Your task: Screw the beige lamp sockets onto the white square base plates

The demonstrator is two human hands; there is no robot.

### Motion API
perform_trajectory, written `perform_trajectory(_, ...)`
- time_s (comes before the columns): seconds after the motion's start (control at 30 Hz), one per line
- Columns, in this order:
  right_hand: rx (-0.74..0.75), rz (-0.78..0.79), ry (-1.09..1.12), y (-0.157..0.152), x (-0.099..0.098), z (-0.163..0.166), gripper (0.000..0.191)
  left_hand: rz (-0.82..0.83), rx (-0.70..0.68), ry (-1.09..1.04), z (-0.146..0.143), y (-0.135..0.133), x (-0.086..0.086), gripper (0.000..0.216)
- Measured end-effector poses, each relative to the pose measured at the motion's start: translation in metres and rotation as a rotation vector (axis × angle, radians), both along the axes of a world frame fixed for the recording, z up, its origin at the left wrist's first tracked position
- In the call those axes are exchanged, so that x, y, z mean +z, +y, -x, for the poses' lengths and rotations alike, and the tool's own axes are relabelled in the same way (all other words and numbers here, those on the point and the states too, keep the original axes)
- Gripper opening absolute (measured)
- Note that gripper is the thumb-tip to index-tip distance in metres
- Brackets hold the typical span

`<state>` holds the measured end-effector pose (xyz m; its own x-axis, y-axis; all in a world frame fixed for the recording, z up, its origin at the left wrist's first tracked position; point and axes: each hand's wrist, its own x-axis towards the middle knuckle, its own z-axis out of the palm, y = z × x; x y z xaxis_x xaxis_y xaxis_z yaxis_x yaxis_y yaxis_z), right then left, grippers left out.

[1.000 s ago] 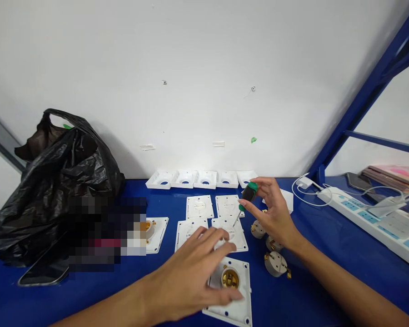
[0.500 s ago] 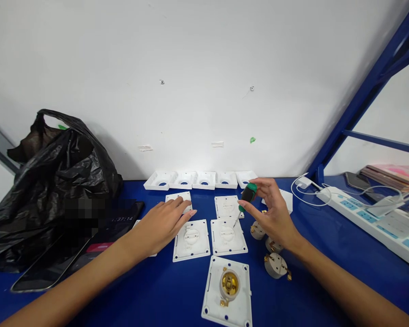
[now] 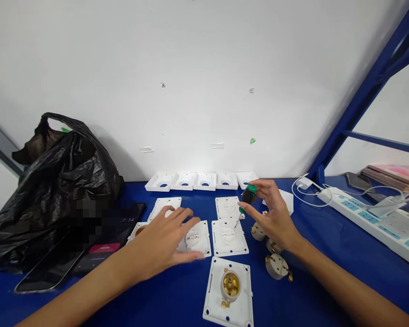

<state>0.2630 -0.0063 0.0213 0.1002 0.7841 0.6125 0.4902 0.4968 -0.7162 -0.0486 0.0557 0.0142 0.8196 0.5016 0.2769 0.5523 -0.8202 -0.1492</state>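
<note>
My right hand is closed round a small screwdriver with a green and black handle, its tip pointing down toward a white square plate. My left hand hovers with fingers spread over another white plate, partly hiding it. A plate with a brass lamp socket lies nearest me. More white plates lie at the back left and back right. Three loose round sockets sit under my right wrist.
A row of white back boxes lines the wall. A black plastic bag and a phone lie left on the blue table. A white power strip, cables and a blue frame stand right.
My left hand left the socket plate nearest me, reached to the back left plate and slid it leftward, then came back over the middle plate. My right hand has kept still with the screwdriver.
</note>
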Motion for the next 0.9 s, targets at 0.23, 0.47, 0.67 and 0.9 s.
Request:
perform_trajectory(0.23, -0.01, 0.001, -0.004, 0.001, 0.0, -0.001, 0.041, 0.151, -0.115, 0.03, -0.016, 0.021, -0.009, 0.064)
perform_trajectory(0.47, -0.016, -0.011, 0.005, 0.0, -0.001, 0.0, 0.042, 0.127, -0.126, 0.005, -0.043, 0.034, -0.008, 0.042)
perform_trajectory(0.67, -0.023, -0.064, 0.008, 0.0, 0.0, 0.0, 0.042, 0.194, -0.218, 0.043, -0.076, 0.02, -0.007, 0.044)
perform_trajectory(0.9, -0.032, -0.074, -0.007, -0.002, 0.002, -0.001, 0.042, 0.253, -0.136, 0.016, -0.056, 0.026, -0.008, 0.051)
